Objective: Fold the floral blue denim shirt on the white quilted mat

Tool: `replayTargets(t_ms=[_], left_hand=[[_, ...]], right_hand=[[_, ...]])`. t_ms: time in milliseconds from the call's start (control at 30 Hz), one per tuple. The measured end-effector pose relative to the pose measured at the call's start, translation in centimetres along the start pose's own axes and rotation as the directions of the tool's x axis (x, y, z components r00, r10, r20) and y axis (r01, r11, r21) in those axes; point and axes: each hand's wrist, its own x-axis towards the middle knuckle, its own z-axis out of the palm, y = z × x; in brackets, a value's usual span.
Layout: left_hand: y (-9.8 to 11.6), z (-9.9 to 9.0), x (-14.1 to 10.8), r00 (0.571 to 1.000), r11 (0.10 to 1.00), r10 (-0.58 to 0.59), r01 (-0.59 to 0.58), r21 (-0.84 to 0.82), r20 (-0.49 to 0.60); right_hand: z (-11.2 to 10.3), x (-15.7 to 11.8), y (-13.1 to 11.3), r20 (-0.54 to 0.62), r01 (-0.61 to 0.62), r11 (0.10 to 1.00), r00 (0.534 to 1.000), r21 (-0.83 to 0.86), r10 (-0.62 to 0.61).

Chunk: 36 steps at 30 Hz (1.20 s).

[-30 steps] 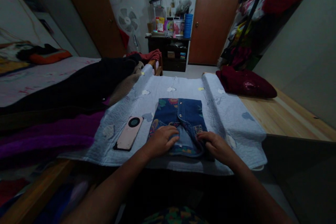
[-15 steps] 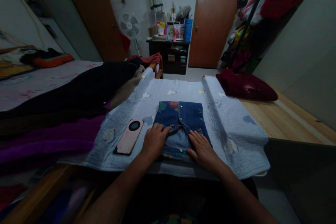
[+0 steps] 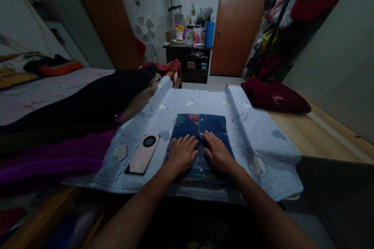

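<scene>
A folded blue denim garment (image 3: 214, 124) with floral patches and metal snaps lies flat on a pale quilted cloth (image 3: 193, 97). My left hand (image 3: 184, 153) rests on the left half of the garment, its fingers spread and flat. On the right half lies my right hand (image 3: 217, 151), also flat with fingers apart, its fingertips just beside the lower snap. Neither hand grips anything. The garment's lower middle shows between the hands; parts under the palms are hidden. A pink phone (image 3: 142, 155) with a round black camera ring lies left of the garment.
Dark and purple clothes (image 3: 96, 148) lie on the bed at the left. A maroon cushion-like bundle (image 3: 274, 95) sits on the wooden surface (image 3: 327, 132) at the right. Farther back are a fan (image 3: 145, 29), a dark cabinet (image 3: 187, 66) and doors.
Both hands have moved inward and lie flatter on the garment. My left hand has let go of the edge it was at, and the opening between the hands is now more closed.
</scene>
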Motion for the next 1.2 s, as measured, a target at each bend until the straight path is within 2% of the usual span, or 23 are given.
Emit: replayTargets(t_ms=[133,200,300,367,433,533,667,733,800,900,1000,1100,1200], left_hand=[[-0.4,2.6,-0.1,0.995,0.998,-0.063,0.064,0.0,0.075],[-0.3,2.6,-0.2,0.995,0.997,-0.073,0.073,0.006,0.071],[0.0,1.7,0.7,0.996,0.996,-0.088,0.088,0.02,0.014],[0.0,1.2,1.9,0.995,0.996,-0.087,0.088,0.021,-0.043],[-0.1,1.4,3.3,0.997,0.998,-0.054,0.055,0.009,-0.056],[-0.5,2.7,4.6,0.999,1.0,-0.022,0.023,-0.02,0.034],[-0.8,4.2,4.9,0.993,0.996,-0.066,0.071,-0.045,0.097],[-0.7,4.3,4.8,0.992,0.995,-0.078,0.083,-0.056,0.102],[-0.6,4.3,4.8,0.991,0.994,-0.088,0.094,-0.061,0.105],[-0.6,4.2,4.9,0.989,0.992,-0.1,0.107,-0.065,0.106],[-0.6,4.3,4.9,0.988,0.991,-0.105,0.113,-0.07,0.113],[-0.7,4.3,4.7,0.987,0.992,-0.097,0.106,-0.067,0.124],[-0.9,4.1,4.9,0.984,0.991,-0.088,0.102,-0.088,0.156]], right_hand=[[1.3,-0.1,-0.3,0.165,-0.048,0.993,0.984,-0.107,0.065],[1.4,-0.1,-0.5,0.185,-0.059,0.99,0.979,-0.13,0.083],[1.3,0.0,-0.6,0.192,-0.071,0.988,0.977,-0.137,0.097],[1.3,0.0,-0.7,0.185,-0.078,0.989,0.978,-0.128,0.101],[1.3,0.0,-0.6,0.169,-0.077,0.992,0.981,-0.1,0.093],[0.8,-0.1,0.0,0.135,-0.074,0.997,0.988,0.007,0.073],[-1.0,1.2,1.6,0.125,-0.075,0.973,0.991,0.218,0.048],[-1.8,2.8,2.3,0.089,-0.155,0.966,0.986,0.208,0.139],[-2.0,5.1,2.7,-0.036,-0.203,0.967,0.977,0.152,0.211],[-0.9,8.6,3.1,-0.15,-0.146,0.987,0.977,0.061,0.154],[1.1,10.7,3.4,-0.136,-0.218,0.975,0.968,-0.037,0.211],[3.1,11.2,4.1,-0.079,-0.317,0.94,0.948,-0.125,0.309],[4.2,11.0,4.6,-0.065,-0.376,0.908,0.927,-0.187,0.37]])
